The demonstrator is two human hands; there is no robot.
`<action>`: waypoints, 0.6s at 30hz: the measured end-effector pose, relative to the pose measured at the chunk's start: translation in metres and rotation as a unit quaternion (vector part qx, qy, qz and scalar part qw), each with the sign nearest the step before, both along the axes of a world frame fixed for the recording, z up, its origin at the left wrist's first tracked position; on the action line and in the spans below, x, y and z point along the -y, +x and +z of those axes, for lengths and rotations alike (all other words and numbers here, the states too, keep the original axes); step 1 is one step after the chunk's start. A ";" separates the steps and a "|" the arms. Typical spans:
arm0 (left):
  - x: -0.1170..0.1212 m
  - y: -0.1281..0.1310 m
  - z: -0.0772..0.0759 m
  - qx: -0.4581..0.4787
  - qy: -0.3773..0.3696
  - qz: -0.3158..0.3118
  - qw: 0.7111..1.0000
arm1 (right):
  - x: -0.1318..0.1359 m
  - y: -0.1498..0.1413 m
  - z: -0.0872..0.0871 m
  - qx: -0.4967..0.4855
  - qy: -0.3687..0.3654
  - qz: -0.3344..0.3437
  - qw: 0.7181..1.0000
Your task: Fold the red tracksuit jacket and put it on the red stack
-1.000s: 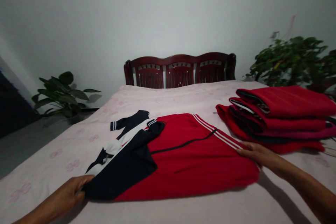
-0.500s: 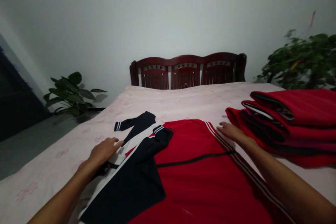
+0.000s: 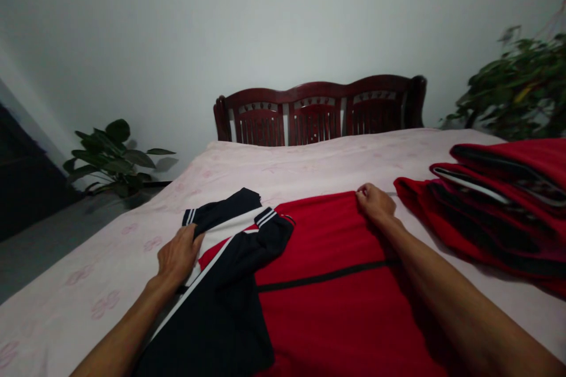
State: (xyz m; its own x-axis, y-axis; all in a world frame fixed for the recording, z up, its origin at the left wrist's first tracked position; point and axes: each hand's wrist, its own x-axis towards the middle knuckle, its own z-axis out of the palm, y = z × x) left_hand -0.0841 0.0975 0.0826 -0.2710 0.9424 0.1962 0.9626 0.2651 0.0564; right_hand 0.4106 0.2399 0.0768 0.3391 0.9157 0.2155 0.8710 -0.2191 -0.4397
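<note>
A red, navy and white jacket (image 3: 322, 283) lies spread on the pink bed sheet (image 3: 309, 159). My left hand (image 3: 178, 254) rests on its navy and white sleeve part at the left, fingers curled onto the cloth. My right hand (image 3: 375, 203) is closed in a pinch on the jacket's far right corner. Both forearms reach across the garment from the near edge.
A stack of folded red garments (image 3: 499, 200) sits at the right on the bed. A dark wooden headboard (image 3: 318, 112) stands at the far end. Potted plants stand at the left (image 3: 110, 156) and the right (image 3: 517, 82).
Both hands moved from the jacket's near corners to its far part. My left hand now lies on the sleeve, and my right hand has closed on the far right corner.
</note>
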 end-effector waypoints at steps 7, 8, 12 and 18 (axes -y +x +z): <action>-0.032 0.011 -0.005 -0.085 -0.008 0.010 0.996 | 0.005 -0.012 0.006 0.069 0.003 -0.008 0.998; -0.030 0.016 -0.004 -0.076 0.006 -0.009 0.997 | 0.013 -0.025 0.004 0.077 0.017 0.020 0.997; -0.001 0.040 -0.011 0.026 0.010 -0.151 0.988 | 0.068 -0.091 -0.014 0.090 0.056 0.208 0.972; 0.057 0.033 -0.062 -0.032 0.017 -0.213 0.976 | 0.151 -0.103 -0.058 0.149 0.006 0.337 0.930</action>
State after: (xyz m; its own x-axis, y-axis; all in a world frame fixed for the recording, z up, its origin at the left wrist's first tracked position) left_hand -0.0511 0.0409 0.0209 0.1576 0.9595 0.2335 0.9870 -0.1605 -0.0066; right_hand 0.3073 0.0886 0.0192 -0.3866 0.8958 0.2191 0.8923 0.4234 -0.1565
